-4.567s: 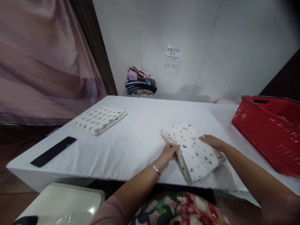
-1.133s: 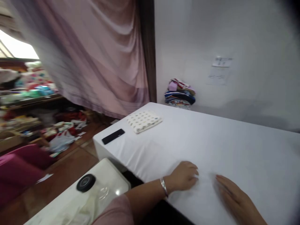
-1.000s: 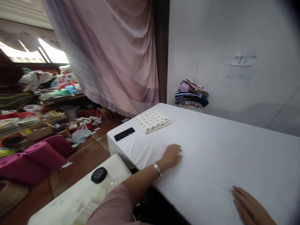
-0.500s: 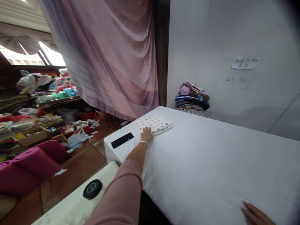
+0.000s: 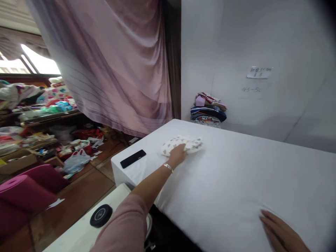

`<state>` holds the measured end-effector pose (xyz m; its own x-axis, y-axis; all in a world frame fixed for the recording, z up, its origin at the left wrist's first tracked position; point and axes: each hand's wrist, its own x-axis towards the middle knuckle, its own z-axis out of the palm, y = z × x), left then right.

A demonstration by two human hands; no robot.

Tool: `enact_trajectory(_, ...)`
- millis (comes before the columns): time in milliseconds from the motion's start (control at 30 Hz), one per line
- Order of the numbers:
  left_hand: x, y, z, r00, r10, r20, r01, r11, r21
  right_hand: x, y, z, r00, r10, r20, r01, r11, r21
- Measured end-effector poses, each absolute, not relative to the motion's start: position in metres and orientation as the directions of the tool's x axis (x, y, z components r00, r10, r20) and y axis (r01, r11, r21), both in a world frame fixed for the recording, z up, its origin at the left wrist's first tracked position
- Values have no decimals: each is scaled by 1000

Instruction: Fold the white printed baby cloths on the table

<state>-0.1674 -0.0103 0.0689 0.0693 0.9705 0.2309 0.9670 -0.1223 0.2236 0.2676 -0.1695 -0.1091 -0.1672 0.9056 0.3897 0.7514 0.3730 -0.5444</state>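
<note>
My left hand (image 5: 178, 154), with a silver bracelet at the wrist, is closed on a folded white cloth with a small grey print (image 5: 193, 141). The cloth is bunched around the fingers, over the far left part of the white-covered table (image 5: 231, 175); whether it touches the tabletop is hard to tell. My fingertips are partly hidden in its folds. At the lower right, my right hand (image 5: 279, 229) rests on the white cover with its fingers stretched out, holding nothing. Left of the cloth lies a black phone (image 5: 133, 159).
A stack of folded clothes (image 5: 208, 110) stands behind the table by the white wall. A pink curtain (image 5: 126, 63) hangs at the back. Near my left arm, a round black object (image 5: 101, 215) sits on a white surface. Pink rolls (image 5: 28, 189) and clutter cover the floor at left.
My left hand has gripped the folded cloth and moved it right, away from the phone, bunching it. My right hand has come further into view. The camera has turned slightly right.
</note>
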Motion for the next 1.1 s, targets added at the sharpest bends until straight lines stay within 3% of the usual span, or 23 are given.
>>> enact_trajectory(100,-115,-58,52,424,857,294,824,-500,268,248,-179,-72,11,972,234,661,169,-731)
enact_trajectory(167,-87,-92,43,652,721,236,670,-693,267,239,-185,-45,214,972,101,499,-20,-867)
enact_trajectory(267,-63,-130,43,845,516,138,473,-844,253,234,-191,-15,461,887,-13,276,-158,-948)
enact_trajectory(500,-39,-139,67,796,598,91,559,-785,267,233,-201,-12,498,867,-21,125,-96,-988)
enact_trajectory(767,27,-147,45,744,612,268,560,-790,251,229,-201,-16,409,902,142,240,44,-970)
enact_trajectory(967,63,-158,30,695,669,265,643,-742,188,227,-204,-15,360,910,205,308,92,-947)
enact_trajectory(1033,66,-158,30,688,676,263,644,-736,209,226,-204,-15,333,920,208,298,107,-949)
enact_trajectory(1100,65,-153,36,666,712,223,643,-699,313,223,-204,-15,332,917,222,299,121,-947)
